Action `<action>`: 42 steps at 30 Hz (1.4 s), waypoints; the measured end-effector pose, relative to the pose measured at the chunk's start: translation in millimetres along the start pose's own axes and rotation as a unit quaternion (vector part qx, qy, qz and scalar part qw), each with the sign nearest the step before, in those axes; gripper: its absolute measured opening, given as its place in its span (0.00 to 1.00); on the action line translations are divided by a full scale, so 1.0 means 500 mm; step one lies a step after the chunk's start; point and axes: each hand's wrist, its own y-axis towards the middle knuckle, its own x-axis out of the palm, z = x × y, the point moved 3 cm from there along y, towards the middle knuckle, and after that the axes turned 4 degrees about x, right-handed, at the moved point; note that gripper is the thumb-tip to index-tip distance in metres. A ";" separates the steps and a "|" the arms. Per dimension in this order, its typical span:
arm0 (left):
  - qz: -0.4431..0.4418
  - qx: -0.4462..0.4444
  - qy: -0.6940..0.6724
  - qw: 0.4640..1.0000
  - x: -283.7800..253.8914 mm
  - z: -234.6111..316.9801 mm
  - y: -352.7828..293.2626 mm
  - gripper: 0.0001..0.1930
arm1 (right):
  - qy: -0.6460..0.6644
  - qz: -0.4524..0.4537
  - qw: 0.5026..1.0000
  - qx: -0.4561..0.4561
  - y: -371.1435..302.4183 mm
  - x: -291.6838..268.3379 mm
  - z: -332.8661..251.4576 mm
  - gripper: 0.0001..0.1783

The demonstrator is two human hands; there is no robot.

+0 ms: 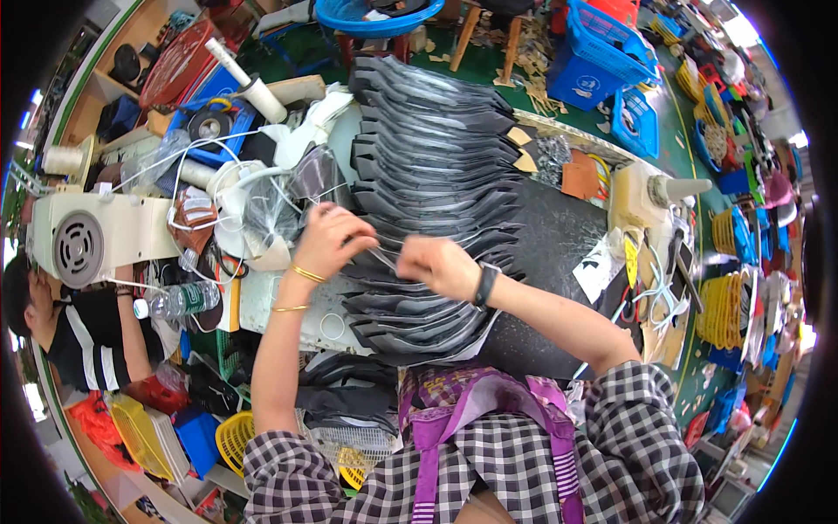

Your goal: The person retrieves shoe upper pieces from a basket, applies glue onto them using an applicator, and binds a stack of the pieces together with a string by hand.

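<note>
A long row of overlapping black curved sheet pieces [428, 157] runs from the far side of the table toward my body. Above the near half of this row, my left hand [327, 243] has its fingers bent and pinched together. Close by on the right, my right hand [439, 266] is curled and slightly smeared by motion. A thin pale strip [384, 258] shows in the gap between the hands. Whether either hand grips it or the edge of a black piece is hidden by the fingers.
At left stand a white machine [105, 231], a water bottle [179, 299] and tangled white cords; another person [96, 336] sits beyond. To the right are a glue bottle [642, 196], yellow-handled scissors [630, 266] and a dark table surface [554, 244]. Blue baskets [602, 57] stand far right.
</note>
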 end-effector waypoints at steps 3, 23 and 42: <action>-0.016 -0.033 0.110 0.993 -0.013 -0.040 -0.021 0.12 | -0.104 0.015 0.992 0.067 -0.052 -0.064 0.033 0.02; -0.064 -0.045 0.170 0.982 0.146 0.043 0.069 0.06 | -0.481 -0.086 0.845 0.217 -0.029 -0.221 0.171 0.11; -0.027 -0.085 0.243 0.966 0.081 -0.070 0.074 0.13 | -0.369 0.029 0.929 0.003 0.105 -0.034 0.088 0.11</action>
